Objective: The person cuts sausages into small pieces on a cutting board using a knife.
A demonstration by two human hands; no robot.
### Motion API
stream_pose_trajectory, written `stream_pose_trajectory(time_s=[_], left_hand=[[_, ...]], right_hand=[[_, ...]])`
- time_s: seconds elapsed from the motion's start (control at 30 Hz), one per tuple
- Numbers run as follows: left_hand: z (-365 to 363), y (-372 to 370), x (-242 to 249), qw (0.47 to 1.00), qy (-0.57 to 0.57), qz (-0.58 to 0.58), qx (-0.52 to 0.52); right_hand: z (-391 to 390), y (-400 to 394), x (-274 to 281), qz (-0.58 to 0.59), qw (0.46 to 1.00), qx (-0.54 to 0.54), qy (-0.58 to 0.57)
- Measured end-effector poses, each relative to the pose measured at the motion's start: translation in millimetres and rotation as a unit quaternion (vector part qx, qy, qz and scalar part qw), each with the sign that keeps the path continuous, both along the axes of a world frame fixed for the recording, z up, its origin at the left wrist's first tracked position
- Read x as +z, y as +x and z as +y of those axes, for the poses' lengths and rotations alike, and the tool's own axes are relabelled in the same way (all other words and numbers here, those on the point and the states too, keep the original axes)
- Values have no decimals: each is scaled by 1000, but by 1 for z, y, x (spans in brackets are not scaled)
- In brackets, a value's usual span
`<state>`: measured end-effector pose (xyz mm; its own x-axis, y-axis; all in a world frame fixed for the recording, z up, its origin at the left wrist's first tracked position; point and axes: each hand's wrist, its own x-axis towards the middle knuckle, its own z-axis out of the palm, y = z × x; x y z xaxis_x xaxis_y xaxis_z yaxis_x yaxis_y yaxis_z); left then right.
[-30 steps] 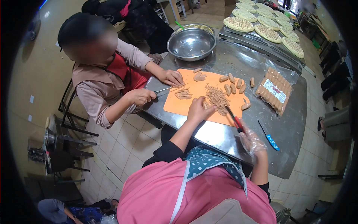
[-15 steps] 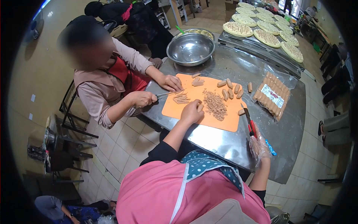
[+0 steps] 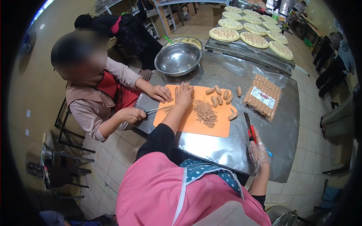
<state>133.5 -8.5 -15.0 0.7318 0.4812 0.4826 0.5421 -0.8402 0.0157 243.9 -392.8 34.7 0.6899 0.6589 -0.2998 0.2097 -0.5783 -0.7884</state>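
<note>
My bare left hand (image 3: 183,96) is on the far left part of the orange cutting board (image 3: 220,130), fingers stretched out and slightly apart over a spot its palm hides. My right hand (image 3: 259,152), in a clear plastic glove, grips a knife (image 3: 250,130) with a red and black handle. The knife's dark blade points away over the metal table. To the right of my left hand lies a heap of chopped sausage (image 3: 205,113). Several sausage pieces (image 3: 214,101) lie along the board's right side. Across from me, a co-worker's hand (image 3: 131,115) holds another knife (image 3: 156,109) over the board's left edge.
A packet of sausages (image 3: 263,97) lies on the metal table (image 3: 281,150) at the right. Behind the board stands a steel bowl (image 3: 178,60). Several topped pizza rounds (image 3: 254,39) rest on a surface beyond. A blue item (image 3: 269,152) shows beside my right hand.
My left hand has moved from beside the chopped heap to the board's far left, covering pieces that lay there. My right hand still holds the knife. The view has shifted a little.
</note>
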Motion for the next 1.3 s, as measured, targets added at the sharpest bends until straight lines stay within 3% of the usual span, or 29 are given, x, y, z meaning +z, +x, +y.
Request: stream_pose_trajectory(time_s=[0.03,0.1,0.13,0.17,0.27,0.37,0.43,0.5,0.6,0.77,0.83,1.0,1.1,1.3], left_hand=[[-7,5,0,999,15,-28,-22],[-24,14,3,997,27,-54,-42],[-36,18,10,995,-53,-36,-72],[-47,23,16,986,-132,-19,-101],[-73,34,24,968,-190,-27,-165],[-85,40,27,960,-186,-29,-209],[-87,43,23,965,-164,-27,-204],[-86,48,19,957,-229,20,-179],[-85,55,12,949,-266,-69,-156],[-88,61,10,953,-274,-29,-124],[-88,62,8,953,-278,-15,-119],[-95,50,17,929,-274,-184,-170],[-102,21,40,917,-309,-191,-165],[-113,-25,34,913,-323,-185,-169]], right_hand=[[2,-3,16,74,996,-22,-40],[9,-11,43,112,990,-54,-66],[10,-13,49,149,981,-84,-91],[8,-11,39,149,981,-84,-91],[1,-3,-3,58,997,-42,-15],[2,-4,-3,19,1000,-14,-6],[6,-9,14,45,999,-9,2],[8,-10,18,47,999,-10,-17],[12,-13,20,54,997,-12,-44],[19,-23,37,95,994,-14,-50],[17,-23,23,95,995,-2,14],[15,-24,8,47,998,21,27],[21,-26,7,71,997,28,28],[37,-27,0,54,996,54,35]])
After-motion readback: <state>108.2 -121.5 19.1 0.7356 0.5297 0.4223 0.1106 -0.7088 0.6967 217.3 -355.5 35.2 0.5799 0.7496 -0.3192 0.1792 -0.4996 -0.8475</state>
